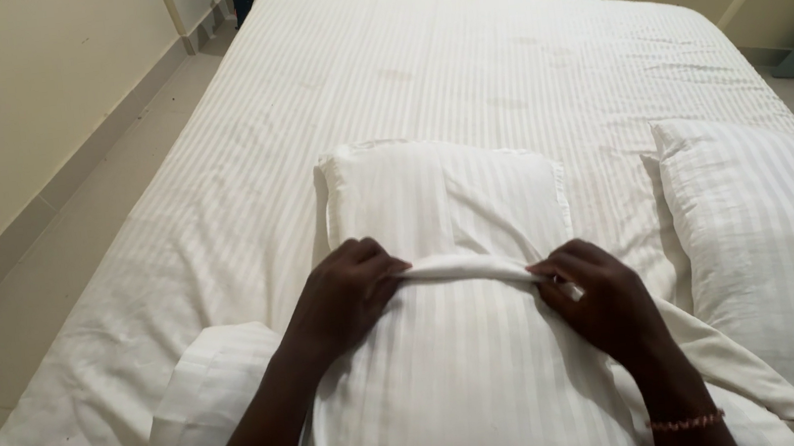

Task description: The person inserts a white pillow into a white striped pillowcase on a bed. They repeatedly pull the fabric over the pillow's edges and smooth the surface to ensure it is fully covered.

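Note:
A white striped pillow [455, 386] lies on the bed right in front of me, partly inside a white striped pillowcase [443, 193]. My left hand [345, 294] pinches the rolled open edge of the pillowcase on the left. On the right, my right hand [600, 299] grips the same edge. The edge stretches taut between both hands across the pillow. A thin beaded bracelet [684, 421] circles my right wrist.
A second white striped pillow [782, 239] rests on the bed at the right. The bed [458, 57] wears a white striped sheet. Pale tiled floor [45, 283] and a cream wall run along the left; a dark doorway shows at the top.

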